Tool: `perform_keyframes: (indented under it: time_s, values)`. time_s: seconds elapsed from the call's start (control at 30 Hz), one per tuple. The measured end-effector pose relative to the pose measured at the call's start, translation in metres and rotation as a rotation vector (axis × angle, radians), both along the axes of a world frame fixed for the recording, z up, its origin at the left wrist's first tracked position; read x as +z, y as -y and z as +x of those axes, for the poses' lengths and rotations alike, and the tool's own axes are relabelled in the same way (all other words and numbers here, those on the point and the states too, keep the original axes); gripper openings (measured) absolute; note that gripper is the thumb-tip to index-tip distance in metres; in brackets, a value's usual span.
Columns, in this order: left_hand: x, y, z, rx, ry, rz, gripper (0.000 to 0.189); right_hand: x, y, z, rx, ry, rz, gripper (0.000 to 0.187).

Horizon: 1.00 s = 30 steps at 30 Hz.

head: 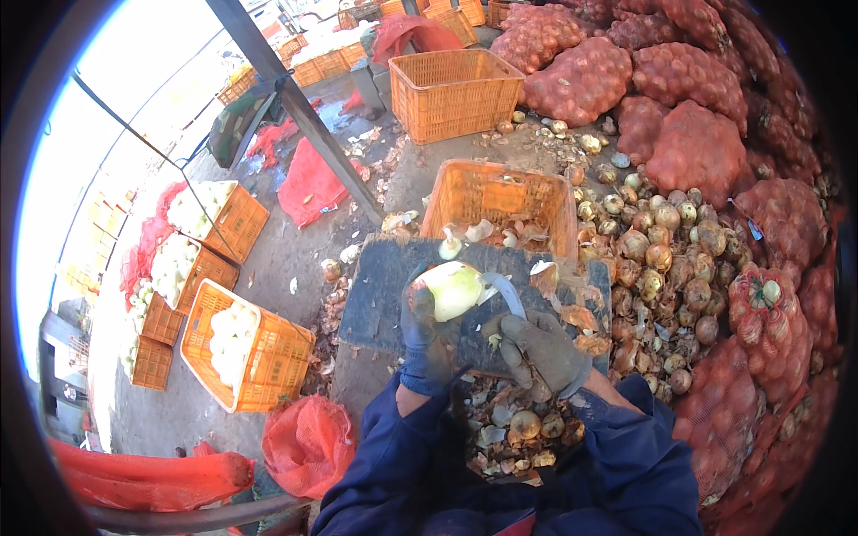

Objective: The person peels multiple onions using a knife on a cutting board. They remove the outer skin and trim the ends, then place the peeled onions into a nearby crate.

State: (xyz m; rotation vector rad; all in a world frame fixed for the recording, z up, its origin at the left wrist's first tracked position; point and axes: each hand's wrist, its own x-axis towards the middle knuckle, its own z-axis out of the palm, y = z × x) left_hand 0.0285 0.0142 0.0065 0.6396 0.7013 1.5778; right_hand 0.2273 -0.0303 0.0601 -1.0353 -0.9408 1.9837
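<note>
My left hand [425, 338], in a dark work glove, grips a large pale onion [453, 291] with its outer skin off. In my gloved right hand [546, 350] is a small knife whose curved blade [507, 292] points up at the onion's right end. Blade and onion appear to touch or nearly touch. Both hands are over a worn dark board [379, 288]. A small pale onion piece [450, 246] lies at the board's far edge. Dry brown onion skins [579, 317] are scattered on its right side.
Beyond the board stands an orange plastic crate [499, 175] holding skins. A heap of unpeeled onions [660, 248] lies right, backed by stacked red mesh sacks [697, 151]. Left, a tilted orange crate [281, 358] holds peeled onions [231, 342]. A slanted post [322, 134] rises ahead.
</note>
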Motion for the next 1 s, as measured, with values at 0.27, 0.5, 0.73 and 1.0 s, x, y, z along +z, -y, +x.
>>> perform_keyframes:
  time_s: [0.27,0.5,0.73,1.0]
  values:
    - [-0.013,-0.002,0.004,-0.027,-0.151,0.048,0.065,-0.018,0.003,-0.013,-0.147,0.802,0.846,0.051]
    - [-0.011,-0.005,-0.008,-0.418,0.042,-0.035,0.064,-0.023,0.001,-0.012,-0.202,0.297,0.407,0.043]
    - [-0.030,-0.001,0.005,-0.138,-0.290,0.226,0.087,-0.023,-0.005,-0.009,-0.344,0.392,0.534,0.034]
    - [0.008,0.017,0.007,-0.343,-0.070,-0.022,0.105,-0.040,-0.019,0.002,-0.281,0.760,0.796,0.021]
